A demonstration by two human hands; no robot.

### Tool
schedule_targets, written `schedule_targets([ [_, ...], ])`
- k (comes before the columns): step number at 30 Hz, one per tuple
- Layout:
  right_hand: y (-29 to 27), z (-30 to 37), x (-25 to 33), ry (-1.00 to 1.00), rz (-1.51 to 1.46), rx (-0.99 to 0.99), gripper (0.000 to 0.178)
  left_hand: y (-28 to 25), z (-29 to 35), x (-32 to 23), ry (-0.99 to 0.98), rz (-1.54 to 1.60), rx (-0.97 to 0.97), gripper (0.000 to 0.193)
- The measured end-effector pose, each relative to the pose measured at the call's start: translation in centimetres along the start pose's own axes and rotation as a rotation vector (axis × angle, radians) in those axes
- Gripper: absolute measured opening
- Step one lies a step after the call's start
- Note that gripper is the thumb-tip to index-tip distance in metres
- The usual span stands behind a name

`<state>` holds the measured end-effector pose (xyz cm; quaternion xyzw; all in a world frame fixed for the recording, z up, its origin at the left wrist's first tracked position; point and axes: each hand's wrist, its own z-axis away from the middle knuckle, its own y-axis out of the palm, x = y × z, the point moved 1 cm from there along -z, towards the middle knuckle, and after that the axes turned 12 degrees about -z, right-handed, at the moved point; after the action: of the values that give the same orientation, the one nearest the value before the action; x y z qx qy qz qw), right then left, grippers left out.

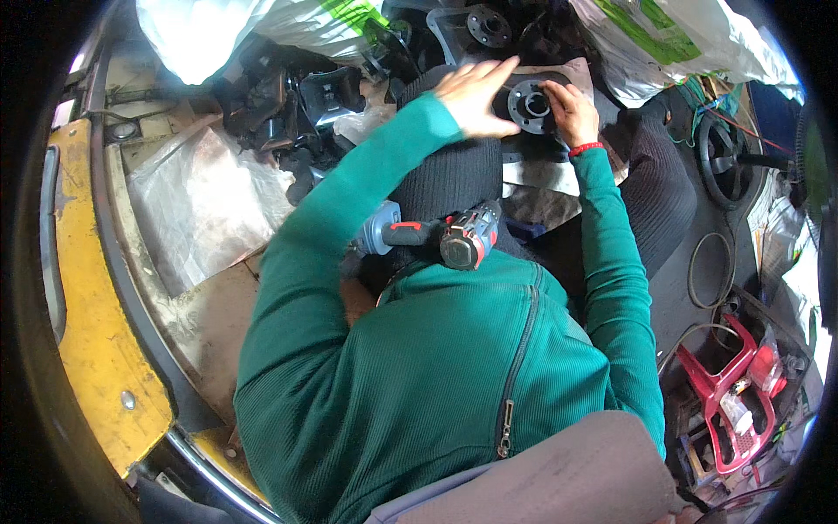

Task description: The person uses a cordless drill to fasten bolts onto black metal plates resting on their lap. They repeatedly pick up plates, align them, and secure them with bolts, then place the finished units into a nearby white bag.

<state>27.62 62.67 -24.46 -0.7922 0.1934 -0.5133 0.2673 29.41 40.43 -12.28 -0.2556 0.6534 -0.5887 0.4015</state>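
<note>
A round dark flange with a raised central ring and small holes around its rim lies in front of me, between my legs. My right hand, with a red band at the wrist, is at its right edge. The thumb and fingers of that hand are pinched together over the rim; whatever they hold is too small to make out. To the left of the flange, my left hand is open with fingers spread, nothing in it. A cordless drill with grey and red parts lies across my lap.
A second flange sits on a dark plate beyond. White-and-green plastic bags flank the far side. Black plastic parts are piled far left, near a clear plastic sheet. A yellow panel edges the left; a red plastic frame lies right.
</note>
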Motion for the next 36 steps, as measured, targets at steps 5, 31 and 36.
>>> schedule_targets([
  [5, -0.7, -0.7, 1.0, 0.045, -0.049, -0.003, 0.018, 8.0, -6.8, -2.4, -0.279, 0.097, 0.282, 0.120],
  [31, 3.2, 3.9, -2.4, 0.248, 0.054, -0.230, 0.012, 9.5, -6.2, -3.2, -0.199, -0.009, 0.190, 0.098],
  [36, 3.1, 3.6, -2.2, 0.286, 0.045, -0.193, 0.011, 9.6, -6.1, -2.6, -0.123, -0.024, 0.176, 0.091],
])
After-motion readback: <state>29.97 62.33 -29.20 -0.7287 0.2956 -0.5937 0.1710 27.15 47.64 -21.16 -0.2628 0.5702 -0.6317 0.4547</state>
